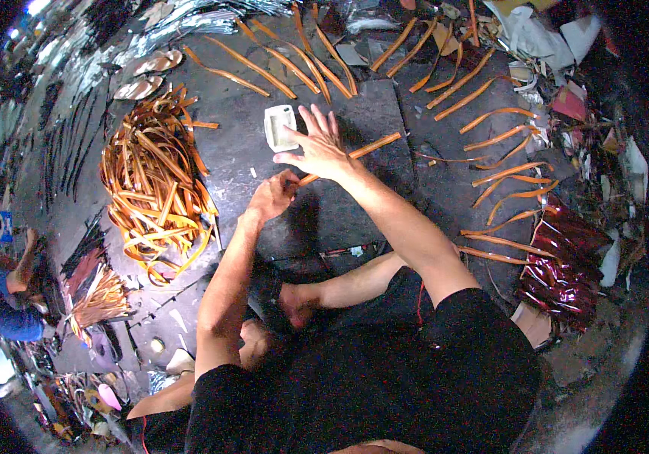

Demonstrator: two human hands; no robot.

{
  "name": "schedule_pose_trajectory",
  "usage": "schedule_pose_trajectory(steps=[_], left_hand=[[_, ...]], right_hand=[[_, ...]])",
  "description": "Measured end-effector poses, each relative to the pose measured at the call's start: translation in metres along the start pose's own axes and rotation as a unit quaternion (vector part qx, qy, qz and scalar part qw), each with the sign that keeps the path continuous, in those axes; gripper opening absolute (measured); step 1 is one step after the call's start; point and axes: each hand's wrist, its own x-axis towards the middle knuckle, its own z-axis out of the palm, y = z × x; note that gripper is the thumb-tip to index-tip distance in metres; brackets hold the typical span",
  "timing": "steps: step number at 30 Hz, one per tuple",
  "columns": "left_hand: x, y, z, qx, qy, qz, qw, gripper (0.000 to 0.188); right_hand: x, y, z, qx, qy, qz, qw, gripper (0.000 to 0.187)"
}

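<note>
An orange-brown leather-like strip (373, 146) slants across the dark work board (241, 219) in front of me. My left hand (270, 197) is closed, its fingers pinching the strip's near left end. Above the strip, my right hand (321, 145) is open with fingers spread, and its wrist hides part of the strip. Whether its palm touches the strip, I cannot tell. Beside the right thumb sits a small white rectangular dish (270, 138), with something pale inside.
To the left lies a big tangled heap of orange-brown strips (154, 174). Separate strips (491, 139) fan out along the far and right sides. A shiny dark red sheet (566, 265) lies at right. Scraps surround the board. Another person (8, 299) in blue sits at far left.
</note>
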Motion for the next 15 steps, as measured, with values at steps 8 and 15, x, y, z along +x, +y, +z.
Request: schedule_pose_trajectory(steps=[8, 15], left_hand=[[0.002, 0.006, 0.009, 0.009, 0.044, 0.008, 0.999, 0.02], [0.003, 0.002, 0.012, -0.011, 0.059, 0.017, 0.998, 0.023]], right_hand=[[0.009, -0.006, 0.012, -0.046, 0.045, 0.001, 0.998, 0.071], [0.019, -0.001, 0.015, -0.053, 0.009, 0.009, 0.999, 0.076]])
